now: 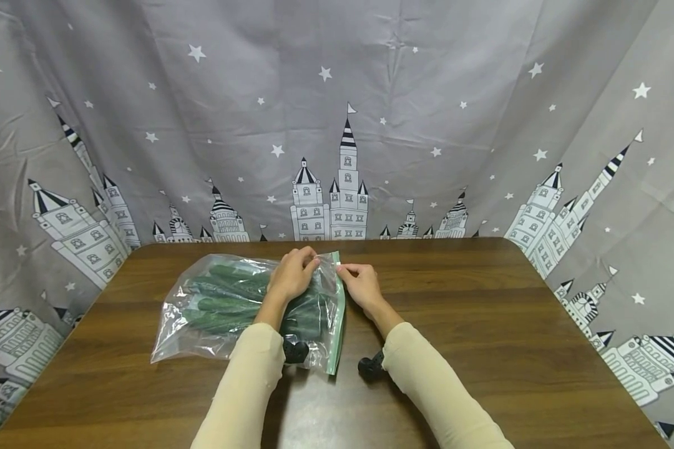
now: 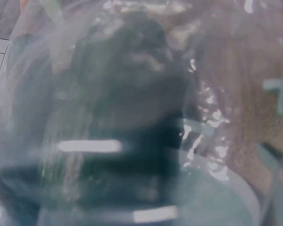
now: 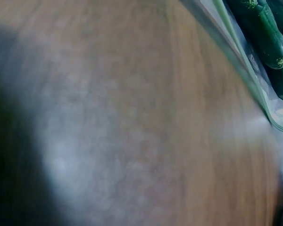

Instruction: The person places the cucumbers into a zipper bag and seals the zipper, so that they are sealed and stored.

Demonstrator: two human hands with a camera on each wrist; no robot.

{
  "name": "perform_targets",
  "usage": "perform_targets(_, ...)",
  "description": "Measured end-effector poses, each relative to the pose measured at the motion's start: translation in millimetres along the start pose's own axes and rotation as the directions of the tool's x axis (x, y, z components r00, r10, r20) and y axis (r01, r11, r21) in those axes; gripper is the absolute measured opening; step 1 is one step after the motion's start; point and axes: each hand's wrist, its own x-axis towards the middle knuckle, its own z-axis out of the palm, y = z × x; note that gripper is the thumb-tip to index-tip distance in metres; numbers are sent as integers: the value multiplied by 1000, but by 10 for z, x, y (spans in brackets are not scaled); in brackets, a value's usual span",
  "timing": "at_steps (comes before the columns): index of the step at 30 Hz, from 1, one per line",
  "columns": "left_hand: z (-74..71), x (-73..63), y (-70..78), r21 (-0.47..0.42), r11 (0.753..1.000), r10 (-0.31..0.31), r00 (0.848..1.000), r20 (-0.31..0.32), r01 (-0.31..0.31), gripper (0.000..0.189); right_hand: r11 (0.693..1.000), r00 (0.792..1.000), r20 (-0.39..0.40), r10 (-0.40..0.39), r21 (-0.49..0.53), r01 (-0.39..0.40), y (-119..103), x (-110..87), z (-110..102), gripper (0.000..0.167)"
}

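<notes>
A clear zip bag [image 1: 171, 337] with a green zip strip [image 1: 337, 330] along its right end lies flat on the table. Inside are several long dark green cucumbers [image 1: 224, 305], whose ends [image 3: 273, 52] show close up in the right wrist view. My left hand [image 1: 293, 274] is over the bag, fingers bent and gripping the plastic near its far right corner. At the far end of the zip strip, my right hand [image 1: 362, 285] pinches the edge between thumb and finger. The left wrist view is filled by blurred plastic over a cucumber [image 2: 113, 84].
The brown wooden table [image 1: 483, 343] extends to both sides of the bag. Behind it hangs a grey curtain [image 1: 427, 125] printed with castles and stars. A black wrist camera [image 1: 371, 368] sits under the right forearm, another [image 1: 296, 352] beside the left.
</notes>
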Motion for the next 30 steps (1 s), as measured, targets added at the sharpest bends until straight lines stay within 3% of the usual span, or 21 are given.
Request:
perform_targets(11,21,0,-8,-17,1000,-20,1000,-7,20,18,999,999,-6,-46,-6,46,15,-25,-2,23)
perform_targets(30,-9,-2,10,-39,997,-63,998,-5,62,20,999,999,4,-39,-36,39,24,-21,2,24)
